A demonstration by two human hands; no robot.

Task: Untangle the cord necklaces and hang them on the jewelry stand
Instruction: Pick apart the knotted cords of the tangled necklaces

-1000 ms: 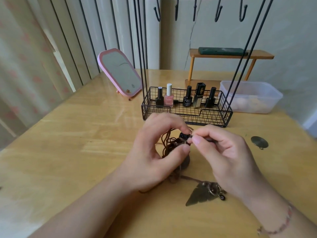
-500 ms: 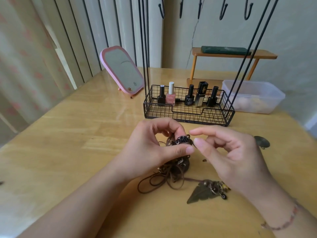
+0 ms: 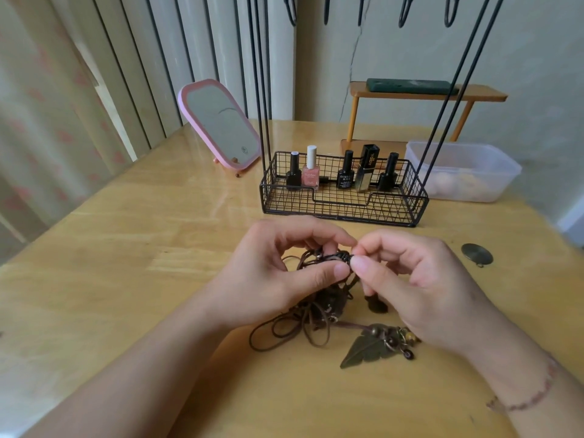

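Note:
A tangle of brown cord necklaces (image 3: 308, 314) lies on the wooden table (image 3: 126, 263), partly lifted. My left hand (image 3: 284, 273) pinches the top of the knot between thumb and fingers. My right hand (image 3: 414, 279) pinches the same dark knot (image 3: 339, 257) from the right. A bronze leaf pendant with beads (image 3: 369, 346) rests on the table below my right hand. The black wire jewelry stand (image 3: 344, 197) rises behind, its hooks (image 3: 404, 14) at the top edge of the view with nothing on them.
Several nail polish bottles (image 3: 311, 169) stand in the stand's basket. A pink mirror (image 3: 221, 124) leans at the back left, a clear plastic tub (image 3: 464, 172) at the back right. A round bronze disc (image 3: 477, 254) lies to the right. A small wooden shelf (image 3: 426, 96) stands behind.
My right hand let go of the knot, opened, then came back and pinches it again. My left hand kept its hold on the tangle, and more loose cord lies on the table.

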